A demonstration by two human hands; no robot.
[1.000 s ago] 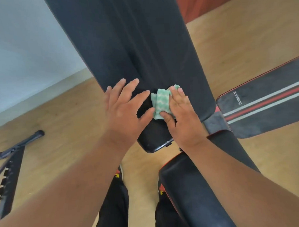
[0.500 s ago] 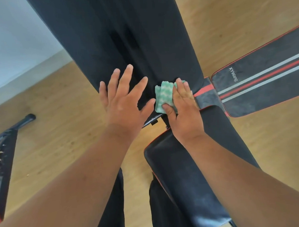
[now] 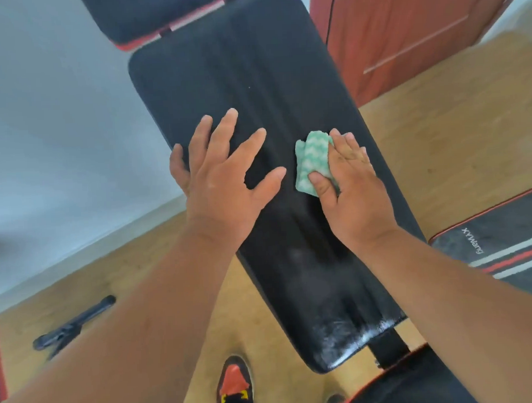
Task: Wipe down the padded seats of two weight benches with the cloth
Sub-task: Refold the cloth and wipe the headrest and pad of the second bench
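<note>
Now the wiping is under way on the long black back pad point(image 3: 254, 95) of 1 weight bench, which runs from the top middle of the frame down to the lower right. The right hand point(image 3: 354, 194) lies flat on a folded green and white cloth point(image 3: 313, 161), with the thumb on the cloth's near edge and the fingers laid over its right side, pressing it onto the pad a little right of the middle of the frame. The left hand point(image 3: 224, 178) is spread wide with straight fingers and rests on the pad just beside the cloth, holding nothing, most likely to keep the pad still. Near the bottom end of the pad there are shiny smears, so that part looks wiped, while the top part looks dull. I think the next move is to push the cloth up toward the top of the frame in long strokes, keeping it pressed flat so it does not bunch up. A second bench pad point(image 3: 504, 245) with red and grey stripes waits at the right edge, and I think it is not done yet.
</note>
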